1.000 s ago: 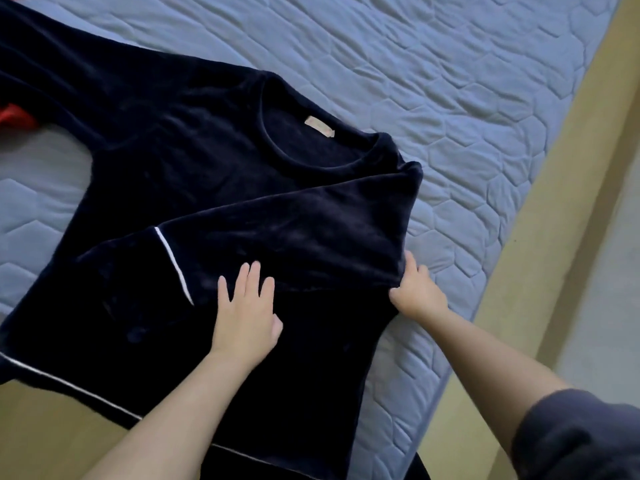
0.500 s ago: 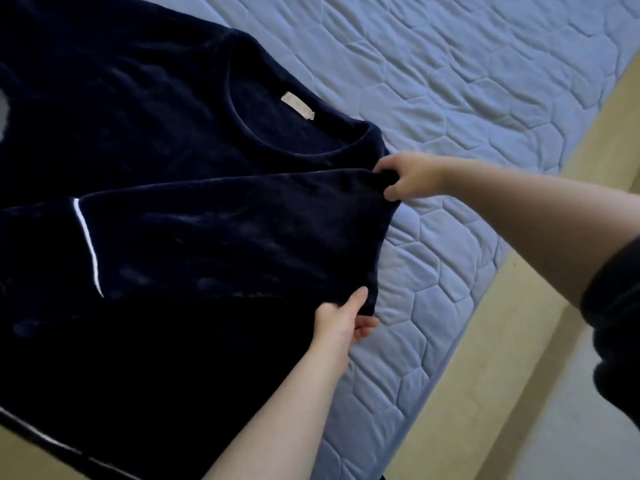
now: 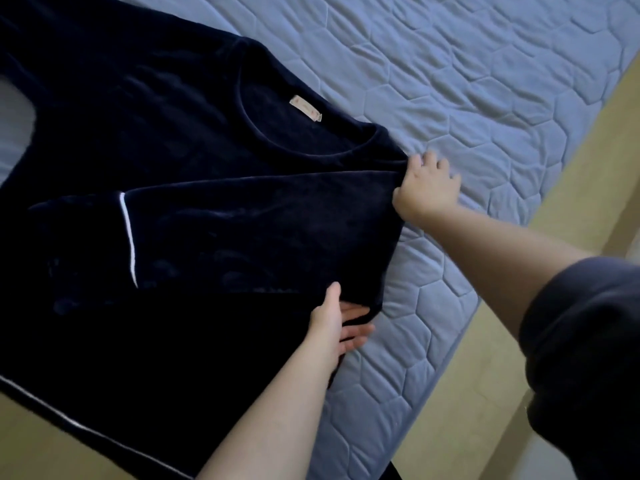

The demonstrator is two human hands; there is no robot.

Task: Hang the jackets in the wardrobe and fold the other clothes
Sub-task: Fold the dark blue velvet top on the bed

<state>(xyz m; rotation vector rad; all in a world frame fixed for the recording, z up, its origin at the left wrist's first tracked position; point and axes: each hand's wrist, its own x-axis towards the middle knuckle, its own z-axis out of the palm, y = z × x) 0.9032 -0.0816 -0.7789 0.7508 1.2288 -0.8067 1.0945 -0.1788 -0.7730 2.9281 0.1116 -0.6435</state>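
Top point(image 3: 194, 161), dark navy and plush, lies spread flat on a blue quilted mattress point(image 3: 485, 81), its round neck toward the upper right, with a small pale label point(image 3: 306, 110) sewn inside the collar. One sleeve point(image 3: 259, 230) is folded across the chest, and its cuff end, marked by a line of white piping point(image 3: 128, 237), points to the left. A second white line (the hem trim point(image 3: 69, 424), by the look of it) runs along the bottom edge at the lower left, where the cloth reaches past the mattress over the tan bed frame point(image 3: 457, 410).

The right hand point(image 3: 427, 188) is at the shoulder corner where the folded sleeve begins. It is knuckles up, with the fingers curled, and it grips a bunch of cloth there, which puckers toward it. The hand is a little blurred, so the exact finger hold cannot be made out. Its forearm reaches in from the lower right, out of a pushed-up grey sleeve point(image 3: 581, 341).

The left hand point(image 3: 332, 327) is at the side edge of the body, just below the folded sleeve. Its thumb point(image 3: 333, 296) lies on top of the cloth and its fingers point(image 3: 356, 332) run fairly straight beneath the edge, their tips showing past it, so the edge is held between thumb and fingers. Both hands are on the same side of the top, the one nearest the long edge of the mattress, with the folded sleeve's width between them.
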